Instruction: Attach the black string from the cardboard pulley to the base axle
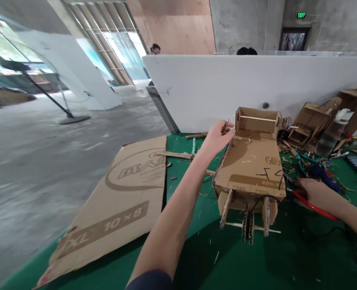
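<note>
A cardboard model vehicle (252, 169) with stick axles and cardboard wheels stands on the green mat (250, 262). My left hand (217, 135) reaches to its far left corner, fingers pinched on a small thin stick-like piece (226, 125). My right hand (312, 193) rests just right of the model, closed over red-handled scissors (311, 205), its fingers partly hidden behind the model's edge.
A large flat cardboard sheet (120, 205) lies at the left, overhanging the mat. Cardboard scraps, a blue object (323, 171), a plastic bottle (335, 133) and other cardboard models (312, 119) crowd the right. A white partition (256, 80) stands behind, with people's heads above it.
</note>
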The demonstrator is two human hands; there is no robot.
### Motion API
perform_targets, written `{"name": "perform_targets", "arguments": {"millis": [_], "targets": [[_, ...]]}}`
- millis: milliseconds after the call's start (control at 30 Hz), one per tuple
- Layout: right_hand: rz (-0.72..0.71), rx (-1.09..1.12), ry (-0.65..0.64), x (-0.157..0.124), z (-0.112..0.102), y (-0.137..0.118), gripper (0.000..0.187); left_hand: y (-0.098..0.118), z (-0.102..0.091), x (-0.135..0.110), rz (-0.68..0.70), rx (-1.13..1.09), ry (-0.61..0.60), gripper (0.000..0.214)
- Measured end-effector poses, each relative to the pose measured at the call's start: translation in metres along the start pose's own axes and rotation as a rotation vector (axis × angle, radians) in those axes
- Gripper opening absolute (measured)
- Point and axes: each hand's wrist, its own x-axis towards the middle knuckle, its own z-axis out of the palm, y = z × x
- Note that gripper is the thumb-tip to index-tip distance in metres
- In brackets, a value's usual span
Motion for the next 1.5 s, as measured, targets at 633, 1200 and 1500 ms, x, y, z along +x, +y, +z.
{"name": "perform_targets", "arguments": {"millis": [633,1200,1500], "targets": [[0.131,-0.259,-0.08,0.009,-0.031,0.011,0.027,-0.004,0.007,0.001,0.025,0.018,0.056,0.01],[0.083,0.388,0.609,0.063,-0.109,0.022,0.041,0.007,0.01,0.018,0.176,0.18,0.112,0.049],[-0.026,0.416,0.721,0.106,-0.143,-0.012,0.042,0.002,0.015,0.024,0.185,0.121,0.164,0.033]]}}
